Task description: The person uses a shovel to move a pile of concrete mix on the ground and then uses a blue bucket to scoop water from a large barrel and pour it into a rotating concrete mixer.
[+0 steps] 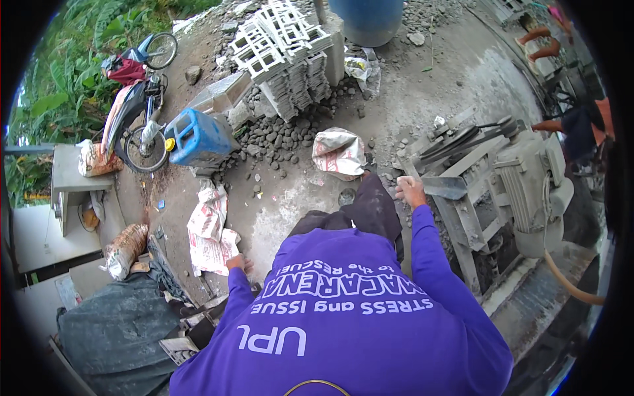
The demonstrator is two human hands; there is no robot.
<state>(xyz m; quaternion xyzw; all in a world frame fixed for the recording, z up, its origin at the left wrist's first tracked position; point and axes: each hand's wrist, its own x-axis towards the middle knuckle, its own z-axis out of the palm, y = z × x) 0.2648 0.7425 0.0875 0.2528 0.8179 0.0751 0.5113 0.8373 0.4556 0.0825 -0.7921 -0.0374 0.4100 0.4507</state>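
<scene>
My right hand (411, 191) is stretched out to the right and gripped around the handle of a metal trowel (446, 187), whose flat grey blade rests over the top of a grey block-making machine (489, 178). My left hand (239, 263) hangs low at my left side, close to a torn white and red sack (210, 232) on the ground; whether it holds anything is unclear. My purple long-sleeved shirt and dark trousers fill the lower middle of the view.
A crumpled sack (338, 152), a blue jerrycan (197, 137), gravel and stacked white vent blocks (284, 49) lie ahead. A motorbike (135, 112) stands at left, a blue drum (366, 20) at the top. Another person's legs (541, 43) show at upper right. A dark tarp (115, 330) covers the lower left.
</scene>
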